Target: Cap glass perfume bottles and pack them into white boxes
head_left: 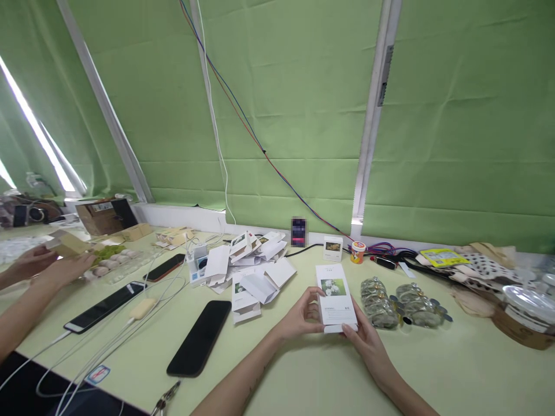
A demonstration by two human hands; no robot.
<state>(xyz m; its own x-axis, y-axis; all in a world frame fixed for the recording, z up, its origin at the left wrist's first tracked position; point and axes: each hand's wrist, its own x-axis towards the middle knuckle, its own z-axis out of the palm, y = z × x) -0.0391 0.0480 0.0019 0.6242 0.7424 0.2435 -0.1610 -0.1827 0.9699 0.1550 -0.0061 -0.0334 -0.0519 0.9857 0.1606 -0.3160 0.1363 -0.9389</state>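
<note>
Between my two hands is a white paper box (336,296) with a picture of white flowers and small print on its front. My left hand (303,315) grips its left edge, fingers curled round the side. With the fingers of my right hand (366,335) I hold the lower right corner, the thumb at the bottom flap. Left of it lies a heap of similar flat white boxes (249,268), some folded open. Right of my hands sit two rows of clear-wrapped packets (379,303) with dark round discs at their ends.
A black phone (199,338) lies left of my forearm; more phones and white cables (125,329) lie beyond. A co-worker's hands (65,263) handle a small box at far left. A small tub (358,252) stands at the back, a round plastic container (529,315) at the right.
</note>
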